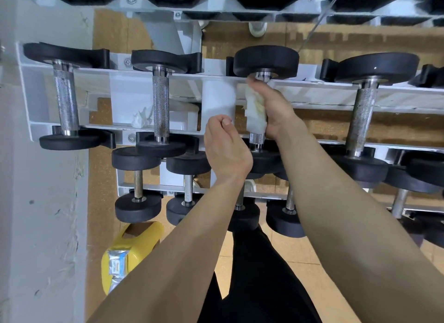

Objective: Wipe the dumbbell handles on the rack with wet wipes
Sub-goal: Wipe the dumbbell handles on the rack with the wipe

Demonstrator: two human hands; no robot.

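White crumpled wet wipe (pixel 255 111), clenched in the right hand (pixel 271 106), hides most of the knurled steel dumbbell handle (pixel 256 137). Just beside, the left hand (pixel 225 149) is curled, holding nothing. Four handles span this white metal rack (pixel 312 92) tier.

Knurled metal handle (pixel 160 106), matt black heads (pixel 266 59)

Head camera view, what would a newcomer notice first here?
The right hand grips a white wipe wrapped round a dumbbell handle in the middle of the rack. The left hand hovers beside it with curled fingers and holds nothing. A yellow container sits at lower left by the wall.
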